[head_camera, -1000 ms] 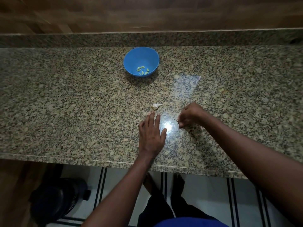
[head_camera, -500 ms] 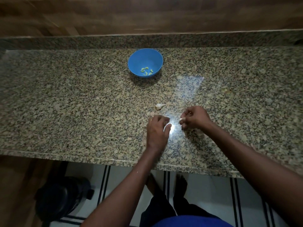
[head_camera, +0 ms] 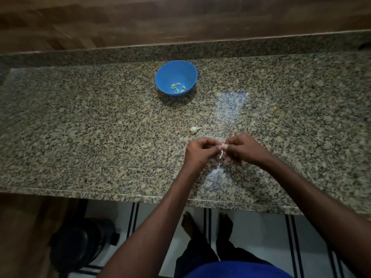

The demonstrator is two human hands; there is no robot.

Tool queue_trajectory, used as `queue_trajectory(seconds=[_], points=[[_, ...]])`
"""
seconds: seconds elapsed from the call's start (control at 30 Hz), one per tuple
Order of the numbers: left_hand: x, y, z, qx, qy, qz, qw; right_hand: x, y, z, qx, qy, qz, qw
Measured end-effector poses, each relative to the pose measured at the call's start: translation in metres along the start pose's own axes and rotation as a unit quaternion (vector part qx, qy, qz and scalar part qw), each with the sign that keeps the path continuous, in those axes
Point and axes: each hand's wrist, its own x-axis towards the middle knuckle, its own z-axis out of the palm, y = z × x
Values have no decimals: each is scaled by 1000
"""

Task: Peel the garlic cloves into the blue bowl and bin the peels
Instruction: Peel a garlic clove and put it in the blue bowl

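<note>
Above the granite surface, left hand and right hand together pinch a garlic clove, peeling under way. Next, the bared clove probably goes into the blue bowl; another unpeeled clove waits nearby.

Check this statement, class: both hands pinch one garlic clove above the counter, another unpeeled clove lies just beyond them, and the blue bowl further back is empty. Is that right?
Not quite. The head view shows the blue bowl is not empty: several peeled cloves lie in it. The rest stands: the left hand and right hand pinch one garlic clove, and the unpeeled clove lies just beyond them.
</note>
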Motion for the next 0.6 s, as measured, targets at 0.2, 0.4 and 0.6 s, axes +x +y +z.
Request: queue_trajectory(seconds=[0.2,0.4,0.6], points=[[1,7,-2,19,-19,25,999,9,5,-11,273,-121,135,945],[3,9,-2,27,-20,32,999,11,9,-15,346,-147,184,908],[6,13,2,-45,-41,-38,997,3,2,-18,129,-64,78,986]])
